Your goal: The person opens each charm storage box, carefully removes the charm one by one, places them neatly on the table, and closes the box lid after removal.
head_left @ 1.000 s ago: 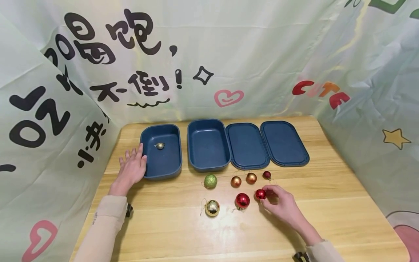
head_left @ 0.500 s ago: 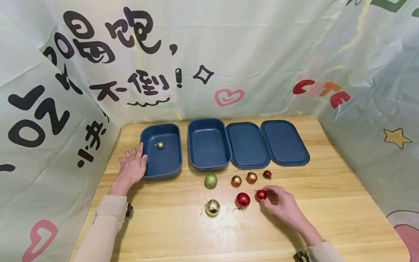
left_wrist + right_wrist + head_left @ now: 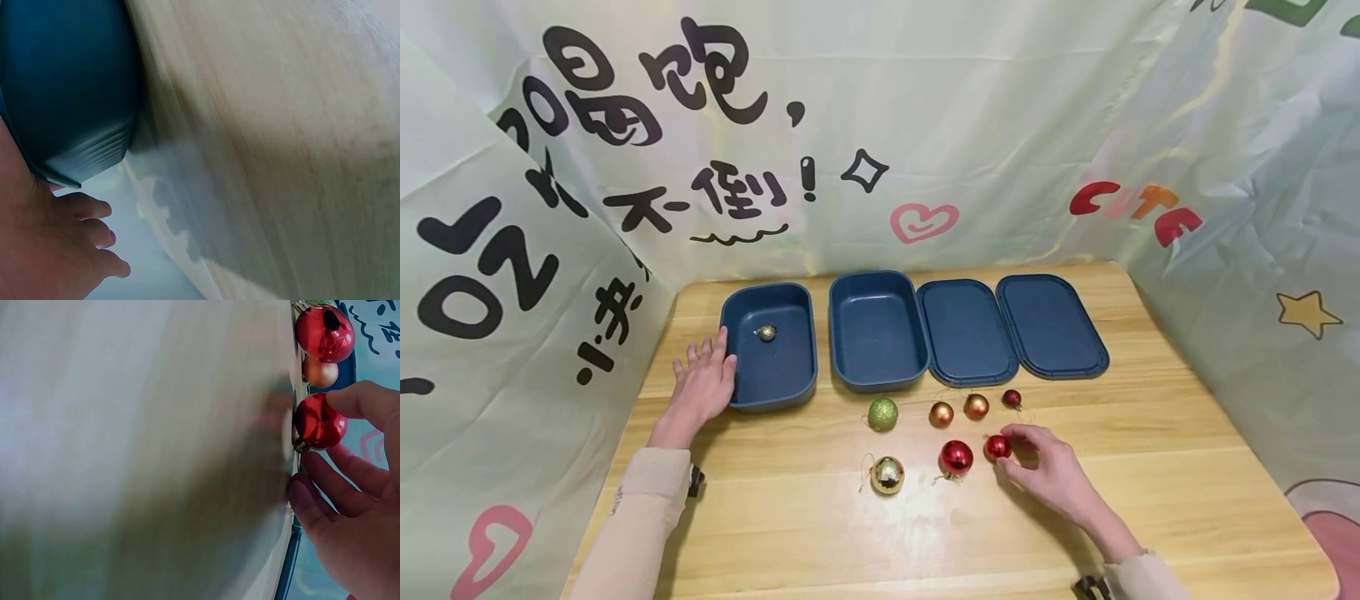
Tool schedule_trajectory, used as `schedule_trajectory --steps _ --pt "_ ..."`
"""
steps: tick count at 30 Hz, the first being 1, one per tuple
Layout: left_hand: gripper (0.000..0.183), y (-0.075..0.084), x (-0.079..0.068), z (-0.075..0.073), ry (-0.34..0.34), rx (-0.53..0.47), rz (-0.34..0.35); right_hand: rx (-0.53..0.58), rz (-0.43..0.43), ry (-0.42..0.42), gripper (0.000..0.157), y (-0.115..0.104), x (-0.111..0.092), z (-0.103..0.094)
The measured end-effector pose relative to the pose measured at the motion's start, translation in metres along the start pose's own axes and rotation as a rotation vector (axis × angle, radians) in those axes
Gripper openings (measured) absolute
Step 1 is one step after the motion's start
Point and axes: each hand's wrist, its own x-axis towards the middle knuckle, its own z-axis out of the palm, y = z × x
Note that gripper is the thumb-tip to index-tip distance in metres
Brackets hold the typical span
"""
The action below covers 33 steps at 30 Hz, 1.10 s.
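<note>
My left hand (image 3: pixel 702 385) rests at the left wall of a blue box (image 3: pixel 778 393), its fingers spread along the outside near the rim. A small gold bauble (image 3: pixel 767 333) lies in that box. My right hand (image 3: pixel 1051 468) pinches a small red Christmas bauble (image 3: pixel 997 447) on the table between thumb and fingers. In the right wrist view the thumb touches one side of this red bauble (image 3: pixel 320 422), with fingertips at its other side. Just left of it lies a larger red bauble (image 3: pixel 956 457).
A second blue box (image 3: pixel 880 333) stands beside the first, then two flat blue lids (image 3: pixel 967 333). Nearer lie a green glitter bauble (image 3: pixel 882 414), a shiny gold bauble (image 3: pixel 887 475), two copper baubles (image 3: pixel 976 406) and a dark red one (image 3: pixel 1012 399). Printed cloth walls (image 3: pixel 1000 125) enclose the table.
</note>
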Motion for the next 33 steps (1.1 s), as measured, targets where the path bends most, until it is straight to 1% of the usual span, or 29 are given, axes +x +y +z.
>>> schedule_trajectory --steps 4,8,11,13,17,20,26,33 --pt "0.063 -0.001 -0.001 -0.001 0.003 -0.005 -0.001 0.027 -0.024 -0.018 0.048 -0.002 0.003 -0.002" --pt "0.063 -0.002 -0.002 -0.001 0.003 -0.012 -0.004 0.071 -0.048 -0.009 0.047 -0.008 0.014 -0.009" --pt "0.063 -0.002 -0.003 -0.001 0.002 -0.016 -0.008 0.095 -0.063 0.019 0.044 -0.014 0.026 -0.015" --pt "0.063 -0.003 -0.002 -0.001 0.003 -0.016 -0.009 0.118 -0.07 0.022 0.042 -0.02 0.035 -0.018" --pt "0.063 -0.003 -0.001 0.0 0.008 -0.01 -0.006 0.175 -0.042 -0.009 0.039 -0.037 0.054 -0.023" --pt "0.063 -0.002 -0.001 -0.001 0.009 -0.012 0.0 0.2 -0.024 -0.031 0.038 -0.051 0.069 -0.023" --pt "0.063 -0.002 -0.001 -0.001 0.009 -0.018 -0.005 0.28 -0.086 -0.054 0.038 -0.081 0.1 -0.011" --pt "0.063 -0.001 -0.001 0.0 0.002 -0.007 -0.007 0.351 -0.145 -0.095 0.039 -0.114 0.13 0.016"
